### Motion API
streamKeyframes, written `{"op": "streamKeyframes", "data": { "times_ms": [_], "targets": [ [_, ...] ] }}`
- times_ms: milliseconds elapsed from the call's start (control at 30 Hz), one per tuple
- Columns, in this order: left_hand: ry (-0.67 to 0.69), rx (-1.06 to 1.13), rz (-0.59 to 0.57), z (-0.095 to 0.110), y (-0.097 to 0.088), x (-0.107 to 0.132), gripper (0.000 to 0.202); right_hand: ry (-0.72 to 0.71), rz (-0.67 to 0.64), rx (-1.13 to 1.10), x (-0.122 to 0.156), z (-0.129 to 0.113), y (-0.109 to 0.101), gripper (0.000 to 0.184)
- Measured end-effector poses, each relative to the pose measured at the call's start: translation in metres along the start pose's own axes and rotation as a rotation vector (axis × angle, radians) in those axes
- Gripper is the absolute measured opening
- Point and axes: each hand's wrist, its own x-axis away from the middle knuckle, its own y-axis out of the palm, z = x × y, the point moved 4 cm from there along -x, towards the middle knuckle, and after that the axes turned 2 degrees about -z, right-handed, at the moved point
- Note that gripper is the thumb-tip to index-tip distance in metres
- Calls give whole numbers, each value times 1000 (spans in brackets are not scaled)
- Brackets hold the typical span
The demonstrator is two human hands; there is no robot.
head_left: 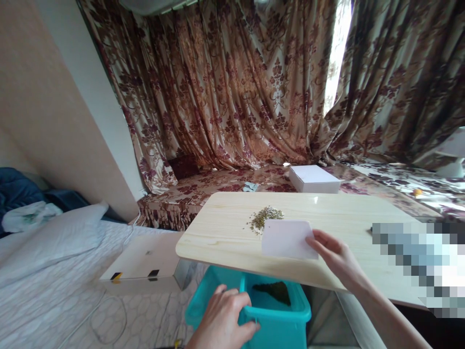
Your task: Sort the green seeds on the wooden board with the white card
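My right hand (332,249) pinches the right edge of a white card (288,237), held over the small wooden tabletop (218,218). Beside the card's upper left edge lies a loose pile of small greenish-brown grains (259,220), partly covered by it. Below the table's front edge is a turquoise divided bin (276,317). My left hand (225,315) grips the bin's near rim around the divider, fingers curled inward and thumb outside. Dark green material (274,292) sits in the bin's right compartment. Part of the left compartment is hidden by my hand.
A white box (314,179) stands behind the table, near a light blue cloth (250,186). To the left, a larger white carton (145,261) rests on the quilted bed (65,300), with cables close by. A blurred-out patch covers the table's right end.
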Motion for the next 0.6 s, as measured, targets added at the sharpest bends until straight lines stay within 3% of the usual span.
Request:
{"op": "streamKeyframes", "data": {
  "times_ms": [100, 200, 367, 600],
  "targets": [
    [23, 10, -5, -1, 7, -4, 12, -54, 260, -3, -12, 5, -20, 33],
    [62, 3, -29, 5, 10, -11, 15, -93, 373, 27, -20, 13, -30, 27],
    [101, 12, -51, 18, 6, -16, 16, -122, 401, 28, -22, 24, -33, 27],
    [62, -16, -51, 8, 10, -15, 20, -133, 382, 33, -24, 27, -32, 28]
  ]
}}
